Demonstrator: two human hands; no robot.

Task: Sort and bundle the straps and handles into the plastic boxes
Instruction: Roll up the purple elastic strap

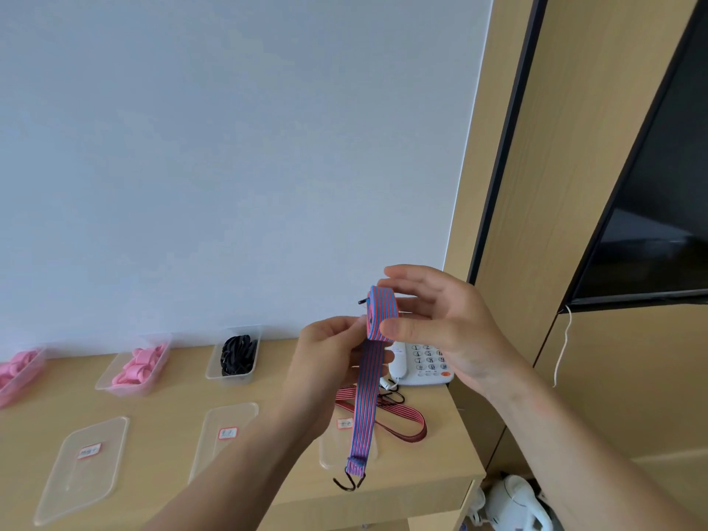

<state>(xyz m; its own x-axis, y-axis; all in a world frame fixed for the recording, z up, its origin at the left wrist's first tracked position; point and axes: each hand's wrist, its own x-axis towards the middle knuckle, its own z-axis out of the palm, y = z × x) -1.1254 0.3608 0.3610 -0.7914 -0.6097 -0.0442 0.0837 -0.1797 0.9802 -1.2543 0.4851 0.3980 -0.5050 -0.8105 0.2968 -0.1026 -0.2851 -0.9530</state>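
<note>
A blue-and-pink striped elastic strap (367, 392) hangs above the desk, its top partly rolled into a coil between both hands. My right hand (440, 323) clasps the coil with thumb and fingers. My left hand (329, 354) pinches the strap just under the coil. The free end dangles down to a dark metal double hook (349, 481). A red-and-black striped strap (398, 415) lies on the desk behind it. Clear plastic boxes along the wall hold pink handles (140, 364) and black straps (237, 354); another box of pink handles (17, 371) is at the far left.
Three clear box lids with red-edged labels lie on the wooden desk (164, 412): left (82, 469), middle (226, 431) and one under the hanging strap (333, 446). A white telephone (425, 364) sits at the desk's back right corner. A white appliance (513, 503) is on the floor beside the desk.
</note>
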